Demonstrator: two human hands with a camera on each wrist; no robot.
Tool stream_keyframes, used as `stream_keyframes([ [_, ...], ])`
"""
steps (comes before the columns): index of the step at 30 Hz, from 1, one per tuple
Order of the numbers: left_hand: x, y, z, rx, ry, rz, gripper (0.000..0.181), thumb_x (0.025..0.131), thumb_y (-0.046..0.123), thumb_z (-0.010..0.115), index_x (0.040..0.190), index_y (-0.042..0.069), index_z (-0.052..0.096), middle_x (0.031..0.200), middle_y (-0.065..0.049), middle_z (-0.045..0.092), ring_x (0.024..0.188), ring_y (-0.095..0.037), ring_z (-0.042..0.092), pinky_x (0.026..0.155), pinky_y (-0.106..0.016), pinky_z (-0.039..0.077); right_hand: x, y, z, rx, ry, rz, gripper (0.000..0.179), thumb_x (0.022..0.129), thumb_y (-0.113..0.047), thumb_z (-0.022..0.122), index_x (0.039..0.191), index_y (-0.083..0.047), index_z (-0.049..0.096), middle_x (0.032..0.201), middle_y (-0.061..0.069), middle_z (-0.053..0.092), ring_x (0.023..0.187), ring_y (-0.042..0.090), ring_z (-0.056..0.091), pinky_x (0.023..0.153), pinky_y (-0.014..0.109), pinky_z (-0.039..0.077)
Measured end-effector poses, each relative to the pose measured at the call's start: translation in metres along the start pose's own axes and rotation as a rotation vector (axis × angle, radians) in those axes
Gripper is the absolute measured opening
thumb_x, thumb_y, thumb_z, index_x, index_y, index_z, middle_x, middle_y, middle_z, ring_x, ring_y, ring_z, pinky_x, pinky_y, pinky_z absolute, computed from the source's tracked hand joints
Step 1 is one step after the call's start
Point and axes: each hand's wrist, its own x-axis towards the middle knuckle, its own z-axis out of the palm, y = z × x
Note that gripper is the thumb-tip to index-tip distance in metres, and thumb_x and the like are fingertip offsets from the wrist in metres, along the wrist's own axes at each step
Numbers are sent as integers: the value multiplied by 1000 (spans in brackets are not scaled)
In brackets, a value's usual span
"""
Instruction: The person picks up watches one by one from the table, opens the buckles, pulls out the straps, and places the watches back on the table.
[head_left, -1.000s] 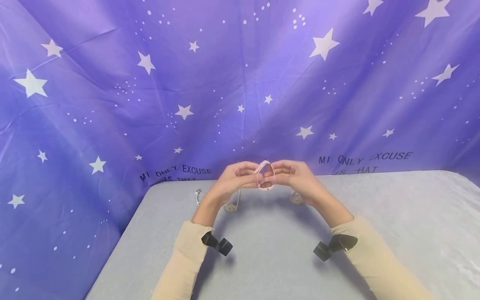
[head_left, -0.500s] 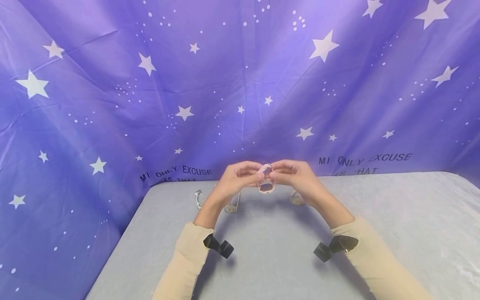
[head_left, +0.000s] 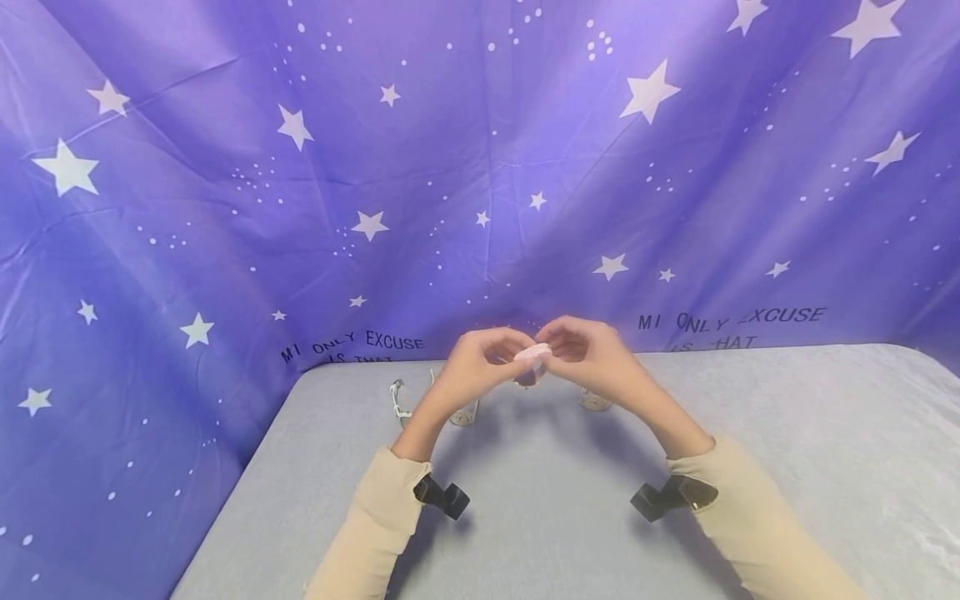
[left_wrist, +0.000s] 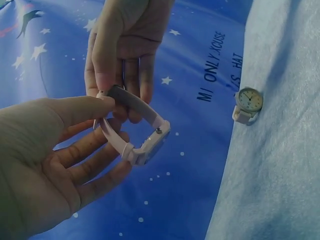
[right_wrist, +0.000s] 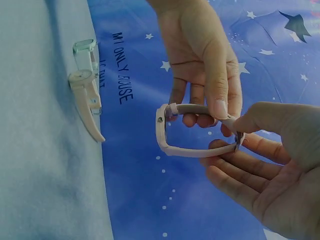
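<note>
Both hands hold a pale pink wristwatch (head_left: 532, 353) between them, raised over the far side of the table. Its strap is bent into a loop, and the squarish case (right_wrist: 161, 129) hangs at the far end from the fingers. My left hand (head_left: 480, 367) pinches the strap near the buckle (right_wrist: 239, 141) with thumb and fingers. Opposite, my right hand (head_left: 592, 358) pinches the strap where its two ends meet. In the left wrist view the strap's inner side (left_wrist: 135, 104) looks grey. Fingers partly cover the buckle.
On the grey-covered table (head_left: 540, 500), a light green watch (head_left: 399, 404) and a cream round-faced watch (head_left: 465, 414) lie behind my left forearm. Another round-faced watch (left_wrist: 250, 100) rests by my right wrist. A purple starry curtain (head_left: 480, 150) hangs behind the table's far edge.
The pink watch has tipped, so its open loop, visible from above earlier, is now seen mostly from the strap side. Both hands keep hold, with fingers more bent and wrists slightly shifted.
</note>
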Motion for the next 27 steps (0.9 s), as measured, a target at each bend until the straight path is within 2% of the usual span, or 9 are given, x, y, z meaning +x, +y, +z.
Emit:
stream_keyframes([
  [5, -2, 4, 2, 26, -11, -14, 22, 89, 19, 80, 109, 13, 75, 92, -3, 78, 80, -17, 74, 72, -29, 62, 0, 0, 3, -56, 17, 12, 23, 84, -5, 77, 105, -7, 69, 106, 12, 76, 101, 28, 73, 94, 43, 60],
  [13, -1, 3, 6, 73, 1, 0, 22, 87, 17, 81, 107, 12, 76, 95, -4, 77, 75, -11, 71, 67, -29, 63, -2, 0, 7, -99, 30, -4, 21, 79, -1, 76, 98, -6, 67, 102, 14, 76, 97, 30, 73, 90, 43, 62],
  [21, -1, 1, 7, 75, -28, 0, 23, 88, 20, 80, 109, 12, 76, 92, -2, 77, 76, -19, 74, 70, -40, 64, -3, 0, 7, -97, 19, 13, 22, 79, 0, 75, 96, -6, 65, 104, 15, 75, 101, 33, 73, 89, 43, 62],
  [27, 0, 2, 4, 90, -57, -3, 23, 89, 16, 79, 111, 11, 74, 93, -4, 76, 78, -23, 75, 70, -35, 64, -1, 1, 4, -33, -6, 14, 21, 80, 0, 76, 96, -7, 65, 107, 14, 75, 106, 34, 72, 94, 47, 60],
])
